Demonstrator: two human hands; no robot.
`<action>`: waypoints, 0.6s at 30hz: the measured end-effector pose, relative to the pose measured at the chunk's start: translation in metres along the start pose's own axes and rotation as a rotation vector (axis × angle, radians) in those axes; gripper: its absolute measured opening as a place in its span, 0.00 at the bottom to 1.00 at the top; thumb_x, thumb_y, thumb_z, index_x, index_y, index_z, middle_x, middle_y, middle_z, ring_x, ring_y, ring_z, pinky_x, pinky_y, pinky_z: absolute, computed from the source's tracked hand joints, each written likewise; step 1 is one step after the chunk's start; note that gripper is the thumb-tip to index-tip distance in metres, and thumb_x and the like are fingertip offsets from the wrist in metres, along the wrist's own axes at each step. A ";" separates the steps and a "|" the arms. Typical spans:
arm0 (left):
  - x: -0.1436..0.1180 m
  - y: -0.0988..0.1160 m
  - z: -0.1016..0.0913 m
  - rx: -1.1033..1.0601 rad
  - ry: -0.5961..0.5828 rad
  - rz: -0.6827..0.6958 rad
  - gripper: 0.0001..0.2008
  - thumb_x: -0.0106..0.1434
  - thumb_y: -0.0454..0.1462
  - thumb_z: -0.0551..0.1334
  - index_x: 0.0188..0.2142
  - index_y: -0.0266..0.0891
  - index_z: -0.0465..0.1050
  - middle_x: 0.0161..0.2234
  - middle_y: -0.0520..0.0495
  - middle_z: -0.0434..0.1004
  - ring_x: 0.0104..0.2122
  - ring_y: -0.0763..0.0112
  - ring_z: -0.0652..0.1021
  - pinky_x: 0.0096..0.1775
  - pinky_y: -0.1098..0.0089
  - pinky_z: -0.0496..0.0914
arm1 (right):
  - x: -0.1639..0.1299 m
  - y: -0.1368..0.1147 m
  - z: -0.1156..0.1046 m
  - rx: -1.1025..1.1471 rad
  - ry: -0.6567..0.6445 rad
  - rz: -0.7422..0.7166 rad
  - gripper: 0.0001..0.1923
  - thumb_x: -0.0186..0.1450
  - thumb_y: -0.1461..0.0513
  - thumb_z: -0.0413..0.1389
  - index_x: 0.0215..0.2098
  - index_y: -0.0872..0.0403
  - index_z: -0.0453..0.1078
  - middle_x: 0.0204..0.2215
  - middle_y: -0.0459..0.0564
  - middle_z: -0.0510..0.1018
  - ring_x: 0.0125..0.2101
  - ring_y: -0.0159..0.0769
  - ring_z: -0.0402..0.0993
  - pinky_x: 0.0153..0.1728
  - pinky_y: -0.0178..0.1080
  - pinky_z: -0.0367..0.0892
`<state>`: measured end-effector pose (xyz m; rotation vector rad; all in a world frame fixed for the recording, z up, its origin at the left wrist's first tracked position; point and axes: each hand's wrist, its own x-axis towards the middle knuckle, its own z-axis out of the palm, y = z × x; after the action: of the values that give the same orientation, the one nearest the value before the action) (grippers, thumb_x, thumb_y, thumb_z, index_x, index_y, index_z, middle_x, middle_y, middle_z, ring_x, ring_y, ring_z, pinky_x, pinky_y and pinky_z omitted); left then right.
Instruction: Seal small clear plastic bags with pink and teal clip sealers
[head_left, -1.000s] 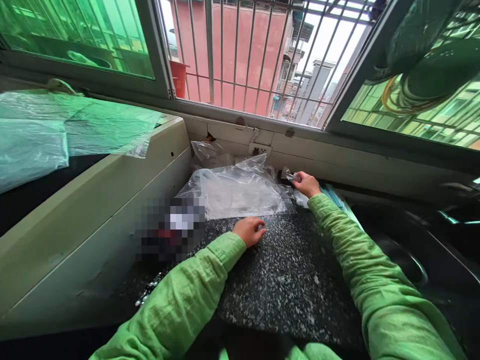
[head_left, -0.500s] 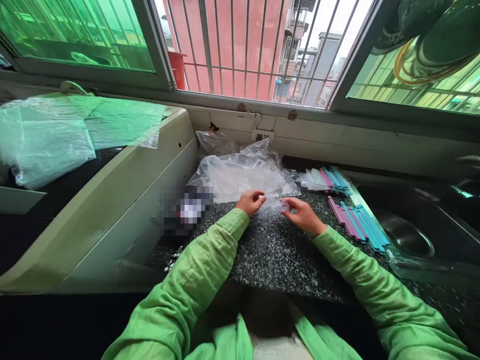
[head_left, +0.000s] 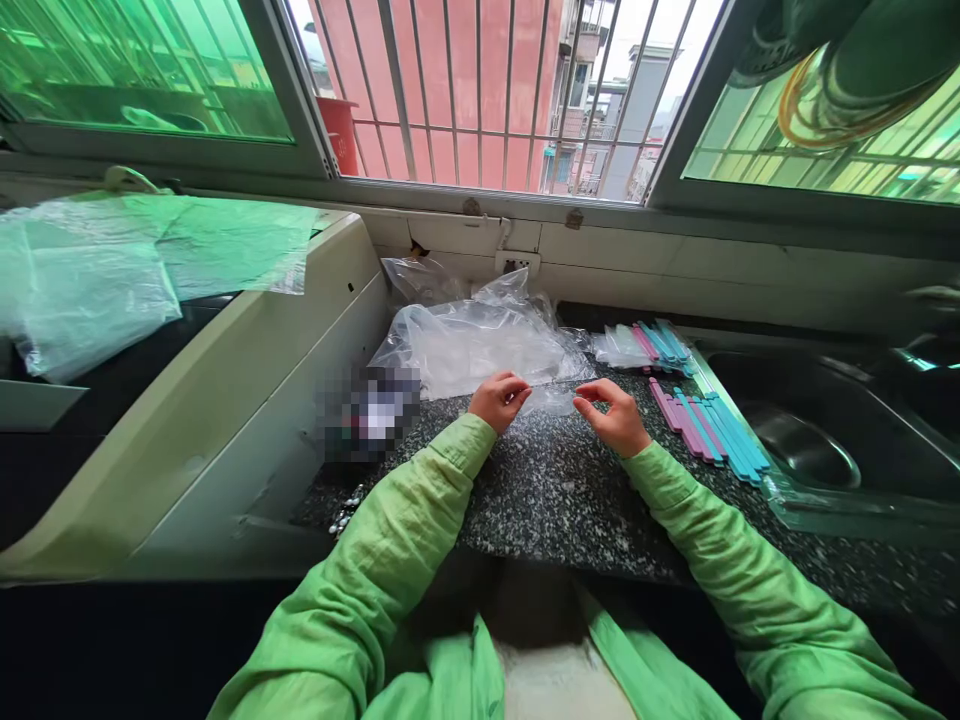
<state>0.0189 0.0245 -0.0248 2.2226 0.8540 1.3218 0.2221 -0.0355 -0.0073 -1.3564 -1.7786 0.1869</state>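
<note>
My left hand (head_left: 498, 398) and my right hand (head_left: 611, 414) each pinch one end of a small clear plastic bag (head_left: 551, 394), holding it stretched between them just above the speckled black counter (head_left: 555, 490). Right behind the hands lies a heap of clear plastic bags (head_left: 472, 345). To the right of my right hand lies a row of pink and blue sticks (head_left: 709, 428). A second bundle of sticks (head_left: 660, 343), with some clear bags, lies farther back.
A steel sink (head_left: 817, 455) is set into the counter at the right. A beige appliance (head_left: 187, 400) with plastic sheeting (head_left: 135, 265) on top stands at the left. A barred window (head_left: 480, 90) runs along the back wall. A blurred dark item (head_left: 371, 412) sits left of my left hand.
My right hand came back from the far wall with a small clear bag. My left hand rose to meet it, and both now hold the bag taut between them.
</note>
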 end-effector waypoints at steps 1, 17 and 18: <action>-0.001 0.001 0.001 0.006 -0.002 0.009 0.10 0.57 0.38 0.56 0.25 0.35 0.71 0.21 0.51 0.63 0.20 0.81 0.63 0.23 0.77 0.60 | 0.000 -0.001 0.000 -0.002 0.010 0.009 0.08 0.57 0.57 0.54 0.29 0.54 0.68 0.26 0.49 0.73 0.28 0.34 0.69 0.32 0.38 0.66; -0.003 0.003 0.005 0.036 -0.005 0.024 0.08 0.57 0.36 0.56 0.27 0.35 0.71 0.23 0.50 0.65 0.21 0.81 0.64 0.24 0.77 0.61 | -0.002 0.001 0.008 0.011 -0.078 -0.122 0.04 0.56 0.61 0.55 0.25 0.53 0.68 0.23 0.47 0.73 0.28 0.34 0.68 0.33 0.39 0.64; -0.003 0.003 0.006 0.038 -0.005 0.023 0.08 0.58 0.37 0.56 0.27 0.35 0.71 0.23 0.50 0.65 0.21 0.80 0.64 0.24 0.77 0.61 | -0.002 0.000 0.008 -0.004 -0.081 -0.144 0.04 0.56 0.61 0.55 0.25 0.53 0.68 0.23 0.47 0.72 0.28 0.34 0.68 0.33 0.39 0.64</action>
<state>0.0234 0.0200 -0.0278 2.2702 0.8610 1.3204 0.2166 -0.0340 -0.0137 -1.2331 -1.9375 0.1614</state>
